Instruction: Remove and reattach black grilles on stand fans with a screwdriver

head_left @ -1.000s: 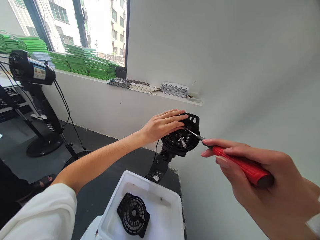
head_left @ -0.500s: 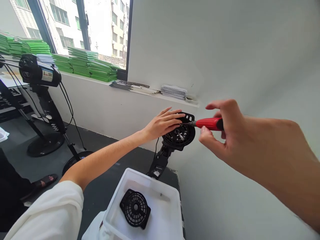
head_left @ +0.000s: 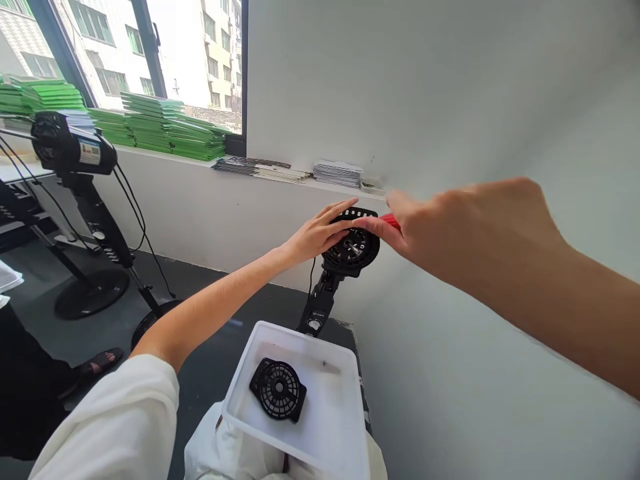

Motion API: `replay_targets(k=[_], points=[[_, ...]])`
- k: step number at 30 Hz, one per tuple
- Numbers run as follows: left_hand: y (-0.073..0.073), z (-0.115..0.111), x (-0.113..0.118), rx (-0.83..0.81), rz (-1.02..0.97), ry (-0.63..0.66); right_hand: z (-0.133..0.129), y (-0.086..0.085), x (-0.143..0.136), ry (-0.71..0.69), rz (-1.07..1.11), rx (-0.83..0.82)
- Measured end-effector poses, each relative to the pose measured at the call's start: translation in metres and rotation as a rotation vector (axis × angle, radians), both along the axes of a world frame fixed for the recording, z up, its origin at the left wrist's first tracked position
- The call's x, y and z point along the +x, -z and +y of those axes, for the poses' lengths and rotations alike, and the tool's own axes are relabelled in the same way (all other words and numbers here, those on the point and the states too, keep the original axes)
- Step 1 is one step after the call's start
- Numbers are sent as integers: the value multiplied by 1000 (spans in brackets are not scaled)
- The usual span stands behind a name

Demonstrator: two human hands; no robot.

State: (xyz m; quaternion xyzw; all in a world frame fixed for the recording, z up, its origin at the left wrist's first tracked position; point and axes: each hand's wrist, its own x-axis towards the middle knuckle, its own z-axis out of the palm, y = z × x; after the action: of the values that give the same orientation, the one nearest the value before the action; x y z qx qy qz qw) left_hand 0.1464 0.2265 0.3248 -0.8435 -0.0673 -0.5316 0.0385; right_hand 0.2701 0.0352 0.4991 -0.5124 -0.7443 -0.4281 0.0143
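My left hand [head_left: 320, 233] reaches out with straight, spread fingers resting on the upper left of a black round fan motor housing [head_left: 354, 252]. A metal shaft pokes out of the housing's middle. The right hand [head_left: 415, 223] is closed round a screwdriver, whose red handle [head_left: 391, 221] shows only in part between the fingers. It is held level at the housing's upper right rim; the tip is hidden behind the hands. Below, a black round grille cover [head_left: 279, 389] lies in a white plastic tray [head_left: 240, 390], with a tiny dark piece [head_left: 325, 363], perhaps a screw, near the far side.
The housing sits on a black fan stand [head_left: 316, 313] close to the wall. Another fan motor [head_left: 75, 143] on a stand, with hanging cables, is at left. Green stacks [head_left: 165, 127] and papers [head_left: 337, 173] line the window ledge. A person's sandaled foot [head_left: 103, 360] shows at left.
My right hand has moved left, closing over the screwdriver handle and covering most of it. The left hand stays on the housing. The whole view has shifted slightly.
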Motion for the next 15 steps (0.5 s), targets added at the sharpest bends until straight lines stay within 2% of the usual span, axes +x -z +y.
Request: replay_targets(k=[3,7,11,14,15], points=[[0,-1,1,-10,-25,18,4,-3,0,50,7,-106],[-2,-3,1,5,-45,29,4,-8,2,91,5,-1],[-4,-7,1,-2,-36,3,2,-10,5,84,-5,-103],[-4,-8,1,-21,-56,-46,2,-9,5,109,-79,-8],[-3,-7,2,-19,-60,-51,2,-8,5,103,-84,-22]])
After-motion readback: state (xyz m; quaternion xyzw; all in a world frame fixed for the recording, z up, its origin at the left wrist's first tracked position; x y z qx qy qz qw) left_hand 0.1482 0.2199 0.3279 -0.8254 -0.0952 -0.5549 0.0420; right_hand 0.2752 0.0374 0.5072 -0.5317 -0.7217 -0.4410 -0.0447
